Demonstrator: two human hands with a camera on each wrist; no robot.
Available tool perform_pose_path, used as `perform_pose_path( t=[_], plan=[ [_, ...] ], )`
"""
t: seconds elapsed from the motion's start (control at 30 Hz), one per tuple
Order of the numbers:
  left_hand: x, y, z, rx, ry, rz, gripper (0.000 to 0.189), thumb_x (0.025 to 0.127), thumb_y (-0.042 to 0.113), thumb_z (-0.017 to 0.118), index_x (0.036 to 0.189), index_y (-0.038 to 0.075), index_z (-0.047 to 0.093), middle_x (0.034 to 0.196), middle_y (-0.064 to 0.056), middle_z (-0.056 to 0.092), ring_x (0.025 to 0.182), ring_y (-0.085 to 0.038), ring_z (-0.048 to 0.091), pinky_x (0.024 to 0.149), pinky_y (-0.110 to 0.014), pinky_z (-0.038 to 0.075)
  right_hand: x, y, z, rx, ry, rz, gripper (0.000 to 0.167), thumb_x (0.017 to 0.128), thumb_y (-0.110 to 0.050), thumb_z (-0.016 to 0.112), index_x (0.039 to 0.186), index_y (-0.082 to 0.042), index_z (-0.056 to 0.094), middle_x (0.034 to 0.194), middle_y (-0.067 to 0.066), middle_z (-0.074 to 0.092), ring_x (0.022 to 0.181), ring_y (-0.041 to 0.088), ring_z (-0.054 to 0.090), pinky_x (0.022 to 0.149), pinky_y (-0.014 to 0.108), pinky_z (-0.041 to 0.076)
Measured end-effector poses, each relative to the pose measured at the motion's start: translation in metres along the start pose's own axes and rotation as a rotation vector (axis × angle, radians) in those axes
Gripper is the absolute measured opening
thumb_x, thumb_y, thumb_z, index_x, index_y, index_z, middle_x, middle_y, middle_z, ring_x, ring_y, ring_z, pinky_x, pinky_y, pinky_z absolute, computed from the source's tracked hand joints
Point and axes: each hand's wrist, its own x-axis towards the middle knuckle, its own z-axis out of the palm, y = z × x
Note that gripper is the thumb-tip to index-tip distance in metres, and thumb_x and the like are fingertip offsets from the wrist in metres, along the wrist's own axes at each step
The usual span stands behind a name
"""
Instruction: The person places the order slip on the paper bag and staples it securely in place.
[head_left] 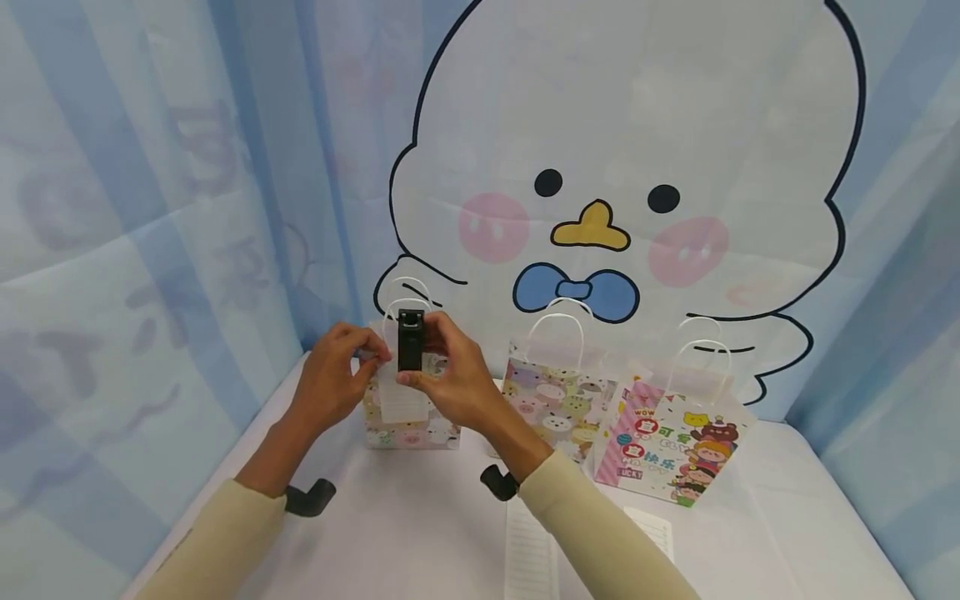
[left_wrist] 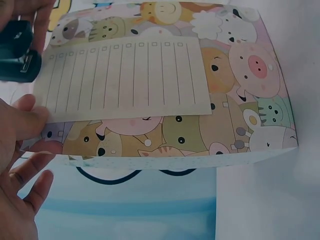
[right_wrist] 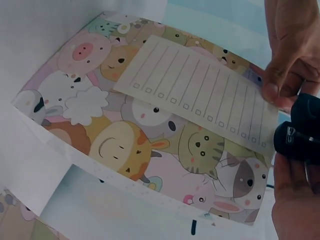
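Observation:
My left hand (head_left: 330,371) pinches the top edge of a lined checklist sheet (left_wrist: 130,80) against the upper rim of an animal-print paper bag (left_wrist: 260,100). The sheet lies over the bag's front; small boxes run along one side of it. In my right hand (head_left: 465,375) is a black stapler (head_left: 410,342), gripped between thumb and fingers. Seen from the right wrist, the stapler (right_wrist: 300,132) sits right at the sheet's top edge, beside the left thumb. White twisted handles (head_left: 408,304) rise above the bag, which stands upright at the table's left.
Another animal-print bag (head_left: 558,400) stands right of the hands, with a pink-striped cartoon bag (head_left: 667,442) next to it. Lined sheets (head_left: 530,550) lie on the white table (head_left: 420,525) near the front, partly under the right forearm. A printed curtain (head_left: 600,108) hangs behind.

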Motion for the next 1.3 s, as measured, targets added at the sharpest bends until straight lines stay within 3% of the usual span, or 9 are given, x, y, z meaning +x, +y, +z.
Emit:
perform_pose_path(
  t=[0.23, 0.63, 1.3],
  plan=[
    [-0.001, -0.001, -0.002, 0.005, 0.001, 0.017, 0.009, 0.093, 0.0, 0.078, 0.096, 0.008, 0.074, 0.099, -0.009, 0.068, 0.099, -0.027, 0.062, 0.084, -0.049, 0.056, 0.014, 0.003, 0.001, -0.051, -0.033, -0.036, 0.065, 0.09, -0.008, 0.085, 0.144, -0.01, 0.05, 0.135, 0.01, 0.068, 0.129, 0.024, 0.066, 0.117, 0.037, 0.049],
    [-0.002, -0.001, -0.001, 0.013, 0.013, 0.004, 0.014, 0.092, -0.003, 0.078, 0.096, 0.009, 0.073, 0.105, -0.013, 0.067, 0.101, -0.03, 0.064, 0.086, -0.052, 0.056, 0.023, 0.013, 0.004, -0.061, -0.117, -0.027, 0.064, 0.091, -0.009, 0.083, 0.144, -0.013, 0.049, 0.136, 0.008, 0.066, 0.131, 0.023, 0.065, 0.118, 0.037, 0.049],
    [-0.002, -0.002, 0.0, 0.07, 0.022, 0.0, 0.018, 0.091, -0.006, 0.077, 0.093, 0.012, 0.074, 0.102, -0.01, 0.067, 0.103, -0.029, 0.063, 0.087, -0.054, 0.058, 0.025, 0.016, 0.005, -0.065, -0.102, 0.035, 0.056, 0.095, -0.016, 0.079, 0.143, -0.014, 0.048, 0.129, 0.008, 0.068, 0.121, 0.024, 0.069, 0.115, 0.046, 0.051]
  ],
)
